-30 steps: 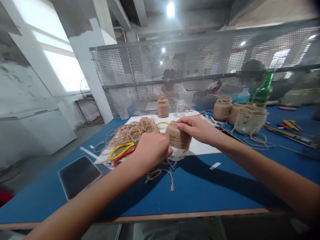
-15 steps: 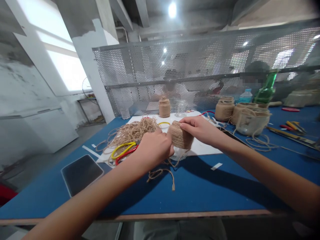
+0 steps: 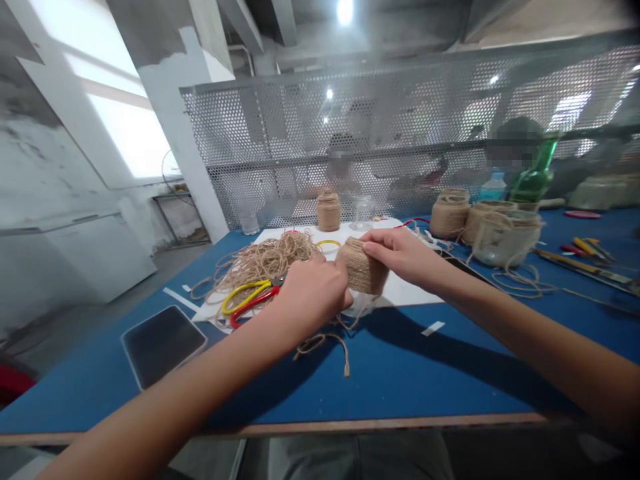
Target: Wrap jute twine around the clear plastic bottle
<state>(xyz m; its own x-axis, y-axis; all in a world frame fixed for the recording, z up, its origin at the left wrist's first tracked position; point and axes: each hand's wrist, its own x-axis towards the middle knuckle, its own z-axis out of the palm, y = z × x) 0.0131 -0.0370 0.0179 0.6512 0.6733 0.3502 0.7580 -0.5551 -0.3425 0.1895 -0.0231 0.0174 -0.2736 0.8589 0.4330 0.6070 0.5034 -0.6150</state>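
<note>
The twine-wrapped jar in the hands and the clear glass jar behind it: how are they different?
The twine-wrapped jar is covered in tan twine, while the clear glass jar is bare and see-through. The twine-wrapped jar is held tilted between the left hand and right hand; the clear glass jar stands upright, untouched, on the white board. Both are round jars.

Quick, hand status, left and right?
Left hand: closed, holding the twine-wrapped jar at its side.
Right hand: fingers curled over the same jar, holding it.
</note>
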